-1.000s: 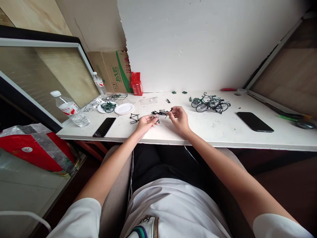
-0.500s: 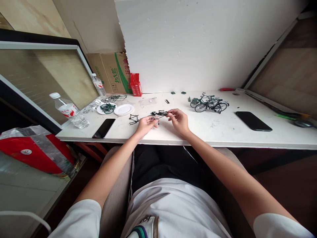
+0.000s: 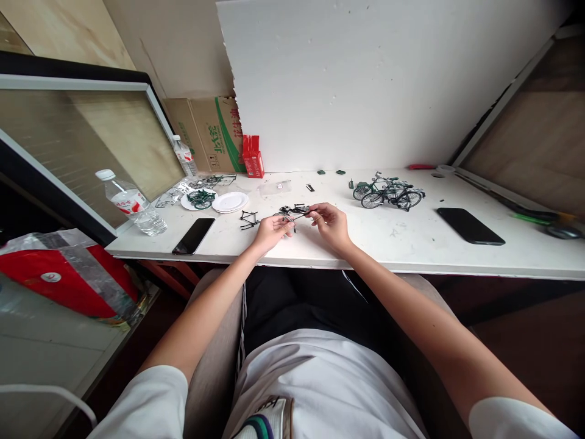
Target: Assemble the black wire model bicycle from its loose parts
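Observation:
Near the table's front edge, my left hand [image 3: 270, 233] pinches a small silvery bicycle part [image 3: 289, 218]. My right hand [image 3: 329, 223] is closed on the dark end of a thin rod [image 3: 300, 216] that reaches across to that part. Whether the rod is a tool or a piece of the part cannot be made out. Just behind my fingers lie small black bicycle pieces [image 3: 299, 206]. A black frame piece [image 3: 248, 220] rests left of my left hand. To the right stand assembled model bicycles [image 3: 387, 194], dark green and black.
Two phones [image 3: 194, 236] [image 3: 470, 225] lie on the white table [image 3: 388, 250]. At the left are water bottles [image 3: 136, 207], a white plate [image 3: 230, 202] and a plate of green parts [image 3: 200, 199]. A red box [image 3: 253, 158] stands at the back.
The whole view has shifted slightly. Both hands keep nearly the same pose, holding the same items.

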Motion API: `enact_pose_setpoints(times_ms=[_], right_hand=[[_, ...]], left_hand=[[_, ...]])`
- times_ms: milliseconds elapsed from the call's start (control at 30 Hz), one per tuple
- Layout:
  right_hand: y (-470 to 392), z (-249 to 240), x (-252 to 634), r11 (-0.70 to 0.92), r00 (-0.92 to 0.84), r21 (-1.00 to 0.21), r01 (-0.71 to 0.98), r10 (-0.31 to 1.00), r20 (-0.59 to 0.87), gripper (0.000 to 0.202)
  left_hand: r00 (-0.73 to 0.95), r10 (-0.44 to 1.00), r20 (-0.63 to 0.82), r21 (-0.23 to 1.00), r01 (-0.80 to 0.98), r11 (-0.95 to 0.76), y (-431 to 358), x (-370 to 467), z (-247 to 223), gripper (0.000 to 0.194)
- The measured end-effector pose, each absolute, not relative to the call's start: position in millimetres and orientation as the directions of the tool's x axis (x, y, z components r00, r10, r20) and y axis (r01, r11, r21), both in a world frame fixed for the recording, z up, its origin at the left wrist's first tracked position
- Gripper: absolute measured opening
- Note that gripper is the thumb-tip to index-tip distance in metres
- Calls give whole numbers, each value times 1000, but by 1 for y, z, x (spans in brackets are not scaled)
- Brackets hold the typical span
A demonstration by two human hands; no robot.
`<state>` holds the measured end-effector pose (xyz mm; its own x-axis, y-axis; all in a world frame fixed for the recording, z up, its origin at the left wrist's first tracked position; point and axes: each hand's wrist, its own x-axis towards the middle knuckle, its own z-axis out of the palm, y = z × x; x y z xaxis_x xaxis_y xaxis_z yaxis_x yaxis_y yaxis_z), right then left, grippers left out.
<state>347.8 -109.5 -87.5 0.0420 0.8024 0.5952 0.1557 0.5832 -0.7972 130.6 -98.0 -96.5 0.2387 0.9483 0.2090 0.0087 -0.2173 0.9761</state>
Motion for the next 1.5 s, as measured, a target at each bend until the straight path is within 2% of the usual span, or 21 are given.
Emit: enact_pose_setpoints(times_ms=[400, 600, 1067, 1500], right_hand=[[-109, -88, 348, 577, 39, -798, 174, 806, 591, 45], [-110, -88, 349, 596, 20, -775, 209, 790, 613, 36], [-109, -93, 351, 655, -25, -649, 387, 711, 703, 24], [-111, -92, 350, 673, 0, -656, 341, 698, 716, 22]], left_hand=[[238, 948, 213, 975, 16, -223, -99, 131, -96, 49], [225, 950, 216, 975, 9, -224, -99, 132, -96, 48], [157, 952, 261, 964, -1, -264, -100, 134, -95, 44], [203, 938, 282, 958, -2, -287, -97, 133, -98, 44]])
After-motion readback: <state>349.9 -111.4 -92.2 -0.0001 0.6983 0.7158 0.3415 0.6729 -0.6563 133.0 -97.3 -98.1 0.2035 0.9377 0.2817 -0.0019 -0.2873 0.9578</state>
